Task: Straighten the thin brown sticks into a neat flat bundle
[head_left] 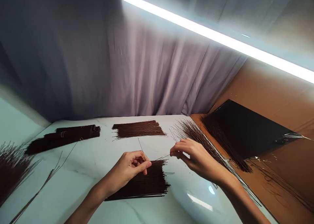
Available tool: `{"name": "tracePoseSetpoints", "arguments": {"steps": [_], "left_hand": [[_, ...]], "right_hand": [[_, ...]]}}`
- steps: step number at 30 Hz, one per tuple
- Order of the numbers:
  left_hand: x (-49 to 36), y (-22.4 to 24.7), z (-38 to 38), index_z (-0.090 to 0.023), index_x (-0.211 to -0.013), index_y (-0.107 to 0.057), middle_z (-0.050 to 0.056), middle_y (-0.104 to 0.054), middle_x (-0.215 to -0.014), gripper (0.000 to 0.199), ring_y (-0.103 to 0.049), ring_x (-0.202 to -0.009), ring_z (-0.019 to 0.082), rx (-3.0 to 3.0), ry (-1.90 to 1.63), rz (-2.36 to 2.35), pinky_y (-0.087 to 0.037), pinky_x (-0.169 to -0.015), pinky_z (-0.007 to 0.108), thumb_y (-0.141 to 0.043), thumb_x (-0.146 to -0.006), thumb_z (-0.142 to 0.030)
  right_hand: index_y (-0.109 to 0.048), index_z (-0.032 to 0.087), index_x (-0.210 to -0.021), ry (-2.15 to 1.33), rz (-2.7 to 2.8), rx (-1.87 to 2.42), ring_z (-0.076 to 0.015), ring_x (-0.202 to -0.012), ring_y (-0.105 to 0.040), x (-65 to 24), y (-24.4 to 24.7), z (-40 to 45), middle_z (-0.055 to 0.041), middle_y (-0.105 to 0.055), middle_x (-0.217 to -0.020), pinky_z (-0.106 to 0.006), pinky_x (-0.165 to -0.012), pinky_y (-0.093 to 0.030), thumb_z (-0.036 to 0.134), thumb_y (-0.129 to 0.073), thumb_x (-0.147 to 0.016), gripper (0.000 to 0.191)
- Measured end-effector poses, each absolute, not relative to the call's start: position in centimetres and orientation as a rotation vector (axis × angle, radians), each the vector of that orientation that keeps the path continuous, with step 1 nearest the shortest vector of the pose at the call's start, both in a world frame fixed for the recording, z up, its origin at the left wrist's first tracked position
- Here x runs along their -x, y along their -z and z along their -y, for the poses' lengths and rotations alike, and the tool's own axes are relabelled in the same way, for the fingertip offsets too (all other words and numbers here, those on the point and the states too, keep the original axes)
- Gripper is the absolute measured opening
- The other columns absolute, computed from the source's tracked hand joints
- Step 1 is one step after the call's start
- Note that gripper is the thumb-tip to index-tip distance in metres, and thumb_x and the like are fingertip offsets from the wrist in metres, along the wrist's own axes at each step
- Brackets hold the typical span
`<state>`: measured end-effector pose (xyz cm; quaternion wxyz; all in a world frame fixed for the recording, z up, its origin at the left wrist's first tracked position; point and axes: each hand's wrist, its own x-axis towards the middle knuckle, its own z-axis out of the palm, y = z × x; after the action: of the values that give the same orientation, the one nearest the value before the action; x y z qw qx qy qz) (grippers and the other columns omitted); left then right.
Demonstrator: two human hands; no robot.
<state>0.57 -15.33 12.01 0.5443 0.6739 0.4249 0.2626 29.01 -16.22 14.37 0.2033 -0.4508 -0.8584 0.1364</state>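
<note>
My left hand (136,163) pinches thin dark brown strands between thumb and fingers; one strand (141,147) rises up and away from the fingertips. Another thin strand (160,158) runs from there to my right hand (190,153), which has its thumb and fingertips closed on the far end. Below both hands lies a flat, dense mat of dark brown strands (144,184), its right edge ragged with ends sticking out. My left hand hides part of this mat.
Farther back on the white table (98,165) lies another strand mat (138,129). Dark rolled bundles (63,137) lie at back left, and loose strands (39,191) at left. Long strands (203,139) line the right edge, beside a black sheet (240,132). A curtain (147,70) hangs behind.
</note>
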Motion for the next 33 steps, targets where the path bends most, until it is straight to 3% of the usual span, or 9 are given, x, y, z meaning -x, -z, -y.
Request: {"name": "tracePoseSetpoints", "arguments": {"steps": [4,7,9,14,19,24,26,29,33], "left_hand": [[-0.8,-11.5,15.2,-0.018,-0.083,-0.068,0.0,-0.066,-0.072,0.034,-0.051,-0.063,0.013,-1.581,-0.608,-0.996,-0.036,-0.057,0.024,-0.064,-0.093,-0.05],[-1.1,-11.5,15.2,-0.018,-0.08,-0.066,0.0,-0.066,-0.071,0.034,-0.054,-0.066,0.015,-1.611,-0.601,-0.968,-0.039,-0.063,0.026,-0.063,-0.093,-0.049],[-1.1,-11.6,15.2,-0.017,-0.076,-0.065,0.0,-0.066,-0.071,0.035,-0.057,-0.07,0.016,-1.642,-0.618,-0.95,-0.041,-0.068,0.027,-0.063,-0.094,-0.048],[-0.7,-11.5,14.6,-0.018,-0.084,-0.067,-0.001,-0.064,-0.07,0.033,-0.05,-0.062,0.013,-1.582,-0.657,-0.994,-0.035,-0.056,0.024,-0.064,-0.093,-0.049],[-0.9,-10.5,14.1,-0.017,-0.082,-0.067,-0.001,-0.059,-0.068,0.037,-0.043,-0.056,0.011,-1.539,-0.66,-1.0,-0.026,-0.05,0.023,-0.068,-0.088,-0.053],[-0.6,-9.6,13.8,-0.016,-0.083,-0.066,-0.001,-0.061,-0.068,0.039,-0.04,-0.054,0.01,-1.514,-0.631,-0.998,-0.026,-0.05,0.022,-0.067,-0.088,-0.055],[-0.3,-9.5,13.6,-0.016,-0.083,-0.066,0.0,-0.062,-0.068,0.039,-0.039,-0.054,0.01,-1.511,-0.629,-0.99,-0.027,-0.05,0.022,-0.066,-0.089,-0.054],[-0.1,-9.3,13.3,-0.016,-0.084,-0.066,0.0,-0.063,-0.069,0.037,-0.04,-0.055,0.01,-1.517,-0.61,-0.977,-0.029,-0.051,0.022,-0.067,-0.089,-0.052],[-0.3,-8.7,12.9,-0.015,-0.083,-0.067,0.0,-0.064,-0.069,0.034,-0.039,-0.053,0.009,-1.53,-0.594,-0.97,-0.03,-0.051,0.023,-0.068,-0.089,-0.048]], "right_hand": [[-0.069,0.026,-0.115,-0.101,2.416,1.174,-0.0244,-0.102,-0.061,-27.0,-15.3,16.0,-0.0076,-0.072,-0.111,-0.043,-0.091,-0.045,0.025,-0.055,-0.103,0.019],[-0.051,0.033,-0.146,0.167,2.484,1.062,-0.0286,-0.128,-0.05,-24.1,-15.7,15.6,-0.0081,-0.051,-0.15,-0.049,-0.103,-0.042,0.008,-0.055,-0.097,0.055],[-0.049,0.031,-0.148,0.301,2.627,0.933,-0.0296,-0.137,-0.042,-22.8,-15.8,14.8,-0.0076,-0.04,-0.159,-0.049,-0.107,-0.041,0.003,-0.057,-0.094,0.061],[-0.07,0.022,-0.108,0.371,2.645,0.996,-0.03,-0.126,-0.046,-23.5,-14.5,13.7,-0.0092,-0.06,-0.135,-0.047,-0.104,-0.041,0.008,-0.062,-0.093,0.022],[-0.072,0.026,-0.101,0.157,2.491,1.196,-0.0261,-0.109,-0.053,-24.7,-11.5,14.8,-0.0049,-0.067,-0.117,-0.043,-0.094,-0.043,0.005,-0.059,-0.094,0.025],[-0.052,0.032,-0.144,-0.137,2.222,1.302,-0.0258,-0.112,-0.056,-27.3,-9.7,15.8,-0.0082,-0.066,-0.124,-0.044,-0.097,-0.045,0.037,-0.053,-0.104,0.041],[-0.061,0.028,-0.134,-0.341,2.171,1.305,-0.0236,-0.101,-0.06,-28.9,-9.2,15.9,-0.0062,-0.071,-0.109,-0.042,-0.095,-0.045,0.045,-0.051,-0.104,0.036],[-0.073,0.023,-0.098,-0.549,2.169,1.244,-0.0204,-0.087,-0.061,-30.5,-9.0,15.4,-0.0043,-0.071,-0.091,-0.038,-0.089,-0.044,0.044,-0.047,-0.106,0.034],[-0.072,0.022,-0.091,-0.629,2.15,1.215,-0.0208,-0.092,-0.058,-30.9,-9.2,14.3,-0.005,-0.069,-0.095,-0.039,-0.092,-0.042,0.043,-0.048,-0.106,0.035]]}}
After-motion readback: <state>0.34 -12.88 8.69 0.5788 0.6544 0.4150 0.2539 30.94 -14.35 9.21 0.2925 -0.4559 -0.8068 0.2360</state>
